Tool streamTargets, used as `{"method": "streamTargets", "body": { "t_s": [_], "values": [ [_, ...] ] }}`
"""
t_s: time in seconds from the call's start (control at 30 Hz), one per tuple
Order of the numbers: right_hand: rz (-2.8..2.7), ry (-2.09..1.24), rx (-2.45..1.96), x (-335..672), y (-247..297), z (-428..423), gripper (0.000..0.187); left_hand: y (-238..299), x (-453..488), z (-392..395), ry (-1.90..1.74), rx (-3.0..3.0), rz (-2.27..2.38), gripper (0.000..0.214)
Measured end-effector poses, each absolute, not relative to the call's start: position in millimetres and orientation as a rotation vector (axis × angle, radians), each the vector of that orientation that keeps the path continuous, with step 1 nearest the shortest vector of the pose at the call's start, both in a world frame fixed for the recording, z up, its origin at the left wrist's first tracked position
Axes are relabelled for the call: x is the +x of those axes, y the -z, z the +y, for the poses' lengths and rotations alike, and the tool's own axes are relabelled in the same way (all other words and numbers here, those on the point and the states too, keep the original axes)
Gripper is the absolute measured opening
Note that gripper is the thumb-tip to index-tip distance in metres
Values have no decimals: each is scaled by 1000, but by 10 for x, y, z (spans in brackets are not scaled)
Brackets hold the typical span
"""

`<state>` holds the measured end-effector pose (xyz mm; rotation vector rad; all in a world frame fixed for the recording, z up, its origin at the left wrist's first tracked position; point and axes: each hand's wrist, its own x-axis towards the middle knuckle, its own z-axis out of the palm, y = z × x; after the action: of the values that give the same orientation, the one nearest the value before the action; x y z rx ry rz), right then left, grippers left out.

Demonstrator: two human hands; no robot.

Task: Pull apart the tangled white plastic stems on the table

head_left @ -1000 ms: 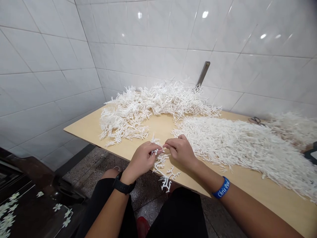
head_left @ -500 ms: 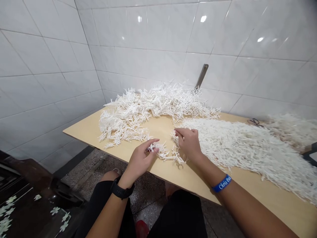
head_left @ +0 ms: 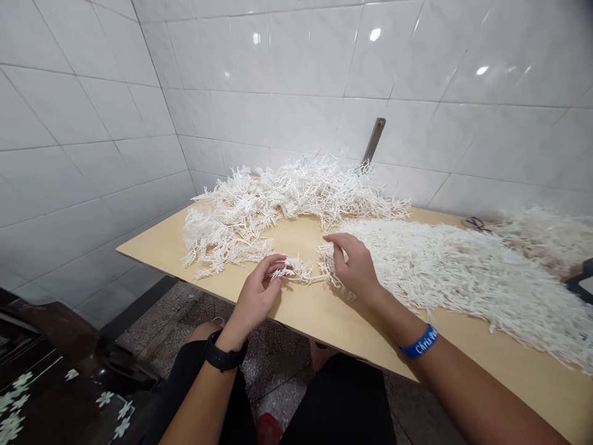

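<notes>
My left hand [head_left: 258,292] is curled round one end of a white branched plastic sprig [head_left: 303,272], thumb and fingers on it just above the table [head_left: 296,241]. The sprig's twigs stretch right, toward my other hand. At the left edge of a flat spread of small white plastic pieces [head_left: 445,266], my right hand [head_left: 354,266] hovers low with its index finger stretched out and thumb apart. Some white pieces show under its fingers. Behind both hands lies a heaped arc of white branched sprigs [head_left: 296,191].
A metal bracket [head_left: 373,141] rises by the tiled wall [head_left: 296,117]. Dark cord [head_left: 475,224] and another white pile [head_left: 551,238] lie at the back right. White artificial flowers [head_left: 123,417] sit on dark furniture at lower left.
My left hand has drawn slightly left with the sprig in it. The fingers of my right hand have gone from a pinch to more stretched out.
</notes>
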<state>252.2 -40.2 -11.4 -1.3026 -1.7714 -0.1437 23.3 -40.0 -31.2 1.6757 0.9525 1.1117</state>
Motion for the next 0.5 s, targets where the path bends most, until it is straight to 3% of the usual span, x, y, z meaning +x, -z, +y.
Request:
{"method": "streamTargets", "body": {
  "t_s": [0.3, 0.5],
  "values": [
    [-1898, 210, -1080, 2298, 15, -618, 24, 338, 201, -396, -1098, 1591, 797, 36],
    [-2082, 12, -1100, 2191, 26, -648, 18, 287, 227, -436, -1097, 1661, 784, 37]
  ]
}}
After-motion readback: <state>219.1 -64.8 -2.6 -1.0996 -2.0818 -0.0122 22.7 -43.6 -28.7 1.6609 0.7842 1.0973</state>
